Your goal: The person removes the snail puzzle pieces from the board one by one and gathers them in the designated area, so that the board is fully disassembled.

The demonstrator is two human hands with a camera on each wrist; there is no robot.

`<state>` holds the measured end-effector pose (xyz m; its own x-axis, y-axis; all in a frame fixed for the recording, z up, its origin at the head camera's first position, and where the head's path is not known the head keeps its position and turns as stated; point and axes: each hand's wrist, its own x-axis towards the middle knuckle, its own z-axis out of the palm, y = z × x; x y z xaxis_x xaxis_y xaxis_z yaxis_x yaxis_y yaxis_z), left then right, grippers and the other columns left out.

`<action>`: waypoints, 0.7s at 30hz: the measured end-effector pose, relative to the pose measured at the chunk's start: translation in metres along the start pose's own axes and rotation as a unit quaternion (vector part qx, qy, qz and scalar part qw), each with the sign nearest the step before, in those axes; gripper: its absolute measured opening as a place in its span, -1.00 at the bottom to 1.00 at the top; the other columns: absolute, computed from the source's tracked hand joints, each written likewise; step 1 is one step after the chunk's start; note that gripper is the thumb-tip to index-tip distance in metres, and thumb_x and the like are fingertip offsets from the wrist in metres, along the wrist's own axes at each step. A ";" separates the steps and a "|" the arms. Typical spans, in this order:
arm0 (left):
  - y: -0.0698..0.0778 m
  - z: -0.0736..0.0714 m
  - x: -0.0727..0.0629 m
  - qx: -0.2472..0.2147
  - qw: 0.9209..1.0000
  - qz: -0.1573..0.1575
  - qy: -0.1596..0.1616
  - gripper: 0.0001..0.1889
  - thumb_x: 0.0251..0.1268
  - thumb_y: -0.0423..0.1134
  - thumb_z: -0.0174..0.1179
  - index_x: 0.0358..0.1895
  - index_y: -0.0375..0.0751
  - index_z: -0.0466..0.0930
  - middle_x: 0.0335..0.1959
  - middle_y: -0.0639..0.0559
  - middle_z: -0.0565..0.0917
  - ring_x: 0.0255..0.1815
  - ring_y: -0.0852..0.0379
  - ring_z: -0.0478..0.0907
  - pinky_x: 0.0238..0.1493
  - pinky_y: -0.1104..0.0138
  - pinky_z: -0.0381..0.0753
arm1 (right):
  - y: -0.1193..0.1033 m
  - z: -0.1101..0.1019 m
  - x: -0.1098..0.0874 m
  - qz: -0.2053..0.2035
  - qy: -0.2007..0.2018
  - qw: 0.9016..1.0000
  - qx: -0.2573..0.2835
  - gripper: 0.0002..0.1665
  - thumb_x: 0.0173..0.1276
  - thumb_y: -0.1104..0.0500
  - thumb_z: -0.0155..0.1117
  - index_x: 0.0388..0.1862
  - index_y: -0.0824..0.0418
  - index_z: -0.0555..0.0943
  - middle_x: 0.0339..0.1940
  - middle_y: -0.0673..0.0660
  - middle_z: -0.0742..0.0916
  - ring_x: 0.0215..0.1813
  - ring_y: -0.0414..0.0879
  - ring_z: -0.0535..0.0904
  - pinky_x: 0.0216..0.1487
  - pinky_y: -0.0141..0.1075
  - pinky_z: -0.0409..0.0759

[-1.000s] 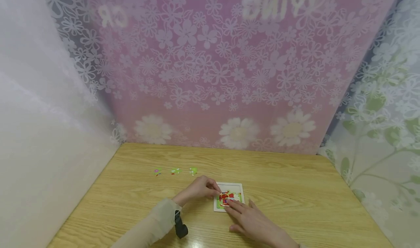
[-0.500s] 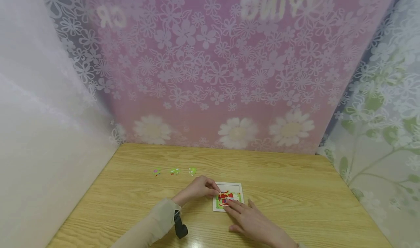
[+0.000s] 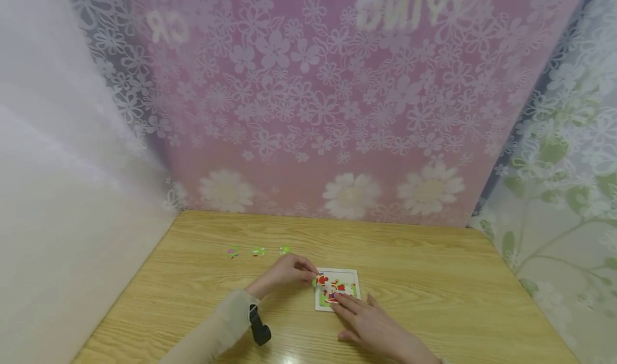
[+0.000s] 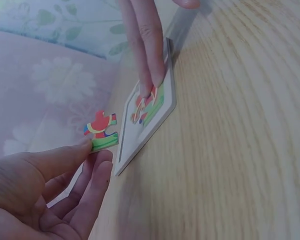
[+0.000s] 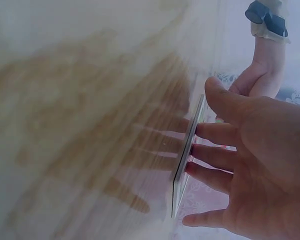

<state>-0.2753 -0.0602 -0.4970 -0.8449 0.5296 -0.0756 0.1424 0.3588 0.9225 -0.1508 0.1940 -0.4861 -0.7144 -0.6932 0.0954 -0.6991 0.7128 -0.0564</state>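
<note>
- Left grip (image 3: 291, 269): thumb and fingers pinch a red, yellow and green puzzle piece (image 4: 100, 122)
- Seen from the head view, that piece is at the fingertips, near 4 o'clock from the middle of the hand, tilted over the 10 o'clock part of a white tray (image 3: 345, 274); whether it touches the tray I cannot tell
- Right grip (image 3: 371, 324): fingers out straight, grasping nothing, fingertips resting on joined pieces (image 3: 341, 287) in the tray and hiding some of them; the pinched piece lies toward its 10 o'clock
- Closest loose piece (image 3: 284, 250): 12 o'clock from the left hand, just beside its edge
- Middle loose piece (image 3: 258, 251) and far loose piece (image 3: 232, 252): in line with it, near 10 o'clock
- Black wristband (image 3: 261, 332): 7 o'clock, below a pale sleeve (image 3: 226, 321)
- All on a wood-grain bench (image 3: 409, 262), with a flowered pink backdrop (image 3: 308, 112) at 12 o'clock
</note>
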 end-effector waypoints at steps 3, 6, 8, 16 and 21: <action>-0.002 -0.005 -0.002 -0.009 1.000 -0.003 0.010 -0.88 0.36 -0.27 0.35 -0.17 -0.22 0.80 -0.30 -0.03 0.79 -0.31 0.11 0.73 -0.24 0.26 0.74 | 0.001 0.005 -0.001 0.002 -0.001 1.000 0.002 -0.25 0.54 -0.27 0.04 0.45 0.22 0.48 0.49 0.20 0.48 0.39 0.20 0.48 0.22 0.40 0.41; -0.003 -0.013 -0.007 -0.029 0.999 -0.007 0.020 -0.86 0.35 -0.26 0.36 -0.13 -0.23 0.80 -0.26 -0.03 0.79 -0.27 0.06 0.74 -0.20 0.23 0.76 | 0.002 0.008 -0.002 0.005 -0.003 1.000 0.003 -0.23 0.55 -0.29 0.00 0.47 0.22 0.45 0.52 0.19 0.45 0.41 0.19 0.47 0.24 0.40 0.40; -0.004 -0.018 -0.010 -0.039 0.999 -0.007 0.024 -0.83 0.35 -0.25 0.36 -0.11 -0.26 0.78 -0.22 -0.03 0.79 -0.22 0.02 0.75 -0.15 0.20 0.76 | 0.002 0.009 -0.002 0.007 -0.006 1.000 0.005 -0.22 0.56 -0.29 -0.03 0.48 0.22 0.44 0.53 0.19 0.44 0.41 0.19 0.47 0.24 0.40 0.40; -0.011 -0.043 -0.024 -0.042 0.998 -0.004 0.042 -0.80 0.37 -0.26 0.34 -0.07 -0.30 0.75 -0.18 -0.05 0.77 -0.15 -0.09 0.74 -0.07 0.11 0.76 | 0.001 0.008 -0.002 0.014 -0.017 1.000 0.013 -0.21 0.56 -0.30 -0.04 0.50 0.22 0.42 0.54 0.18 0.42 0.41 0.20 0.47 0.26 0.41 0.38; -0.018 -0.060 -0.034 -0.057 0.996 -0.021 0.063 -0.79 0.38 -0.25 0.33 -0.06 -0.31 0.74 -0.16 -0.07 0.76 -0.15 -0.04 0.73 -0.06 0.13 0.75 | 0.000 0.006 -0.002 0.011 -0.016 1.000 0.019 -0.21 0.56 -0.28 -0.02 0.50 0.24 0.42 0.54 0.20 0.42 0.41 0.21 0.47 0.27 0.41 0.37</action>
<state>-0.2804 -0.1304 -0.4880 -0.9082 0.4119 -0.0740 0.0512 0.2849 0.9572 -0.1494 0.1951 -0.4922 -0.7293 -0.6814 0.0621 -0.6839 0.7233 -0.0950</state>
